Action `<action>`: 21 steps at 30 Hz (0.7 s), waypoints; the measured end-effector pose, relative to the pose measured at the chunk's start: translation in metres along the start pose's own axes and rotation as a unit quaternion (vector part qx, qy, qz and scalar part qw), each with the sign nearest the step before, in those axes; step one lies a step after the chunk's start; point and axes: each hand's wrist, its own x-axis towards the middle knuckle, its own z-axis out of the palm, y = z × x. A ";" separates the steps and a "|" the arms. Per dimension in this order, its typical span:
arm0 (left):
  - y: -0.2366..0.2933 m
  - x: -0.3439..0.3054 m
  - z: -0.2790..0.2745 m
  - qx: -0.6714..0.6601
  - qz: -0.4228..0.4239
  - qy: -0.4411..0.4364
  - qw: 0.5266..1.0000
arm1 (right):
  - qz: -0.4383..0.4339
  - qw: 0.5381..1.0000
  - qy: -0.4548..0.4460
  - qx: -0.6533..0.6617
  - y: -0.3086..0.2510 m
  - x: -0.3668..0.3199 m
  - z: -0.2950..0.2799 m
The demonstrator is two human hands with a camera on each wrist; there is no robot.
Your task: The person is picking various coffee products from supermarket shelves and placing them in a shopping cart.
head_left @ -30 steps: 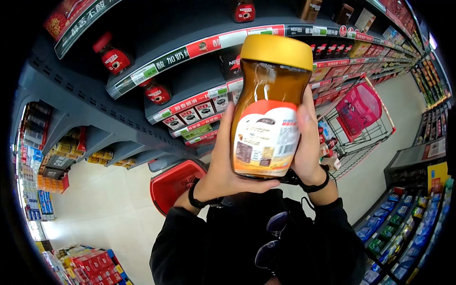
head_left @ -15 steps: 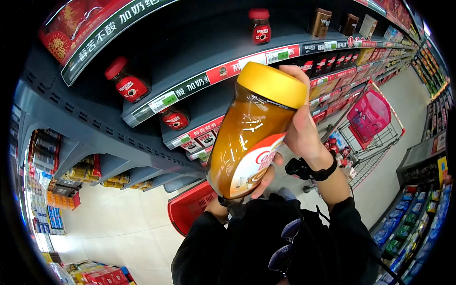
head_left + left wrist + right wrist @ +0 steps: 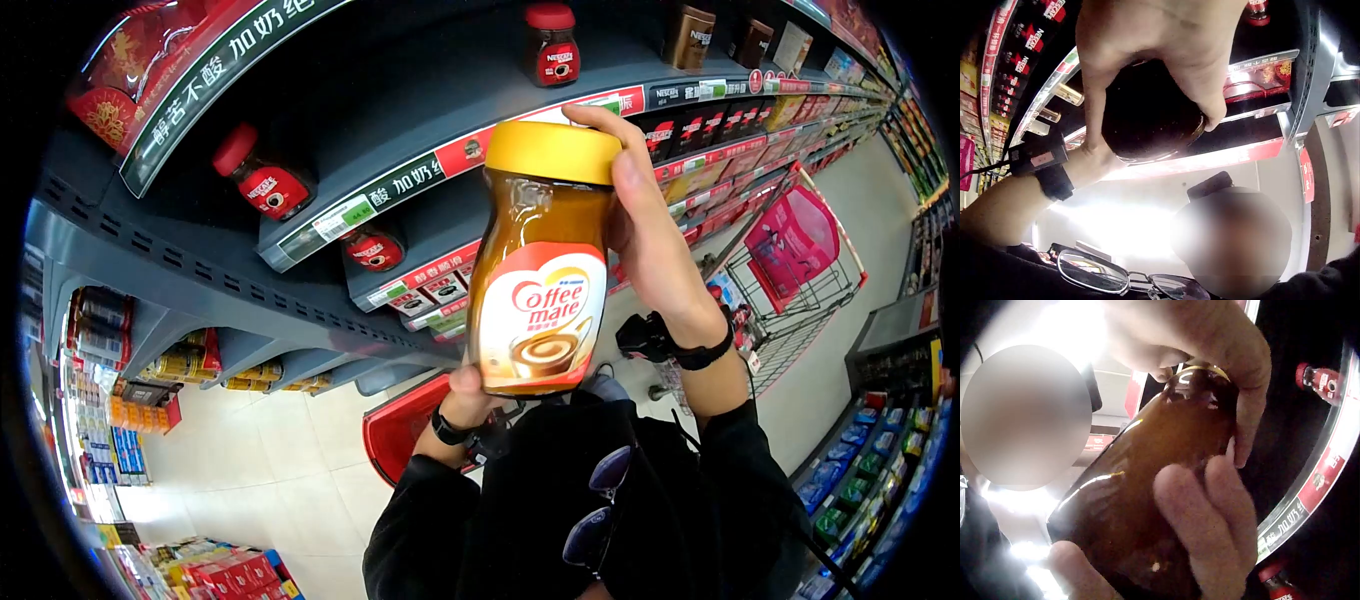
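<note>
A brown glass jar of Coffee-mate creamer (image 3: 545, 300) with a yellow lid (image 3: 553, 150) is held up in both hands, its front label facing the head camera. My left hand (image 3: 467, 398) grips it low down, the thumb showing at the lower left edge. In the left wrist view, the left hand (image 3: 1157, 28) spreads around the dark base. The right hand (image 3: 655, 235) holds the upper right side, with fingers at the lid and neck. From the right wrist, the brown glass (image 3: 1141, 462) shows close up, with fingers across it.
Red-lidded Nescafé jars (image 3: 265, 180) stand on grey shelves in front. A red basket (image 3: 385, 430) is below on the left, partly hidden by the arm. To the right stands a shopping cart with a pink panel (image 3: 795, 240). Blue packets (image 3: 835, 465) fill a lower-right rack.
The jar has turned from its back label to its front label, tilting midway and then coming more upright. The right hand has shifted up from the jar's side to its lid and neck.
</note>
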 end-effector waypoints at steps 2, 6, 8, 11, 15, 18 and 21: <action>0.020 0.008 0.012 -0.014 -0.019 -0.129 0.991 | -0.008 0.999 -0.038 -0.012 -0.004 0.002 -0.003; 0.004 0.010 0.001 -0.049 0.015 -0.157 0.986 | -0.008 0.998 -0.059 -0.013 -0.010 0.003 -0.009; 0.000 0.012 -0.003 -0.054 0.021 -0.161 0.985 | -0.010 0.998 -0.060 -0.016 -0.009 0.002 -0.012; -0.014 0.007 -0.011 -0.288 -0.055 -0.056 0.954 | -0.009 0.998 -0.059 -0.004 -0.012 0.000 -0.014; -0.016 0.005 -0.005 -0.236 -0.075 0.001 0.969 | -0.021 0.998 -0.059 -0.025 -0.008 0.001 -0.021; -0.016 0.006 -0.007 -0.170 -0.041 -0.019 0.984 | -0.019 0.999 -0.045 -0.011 -0.003 -0.002 -0.019; -0.017 0.009 -0.008 -0.121 -0.002 -0.030 0.992 | -0.048 0.995 -0.088 0.004 0.022 -0.010 -0.012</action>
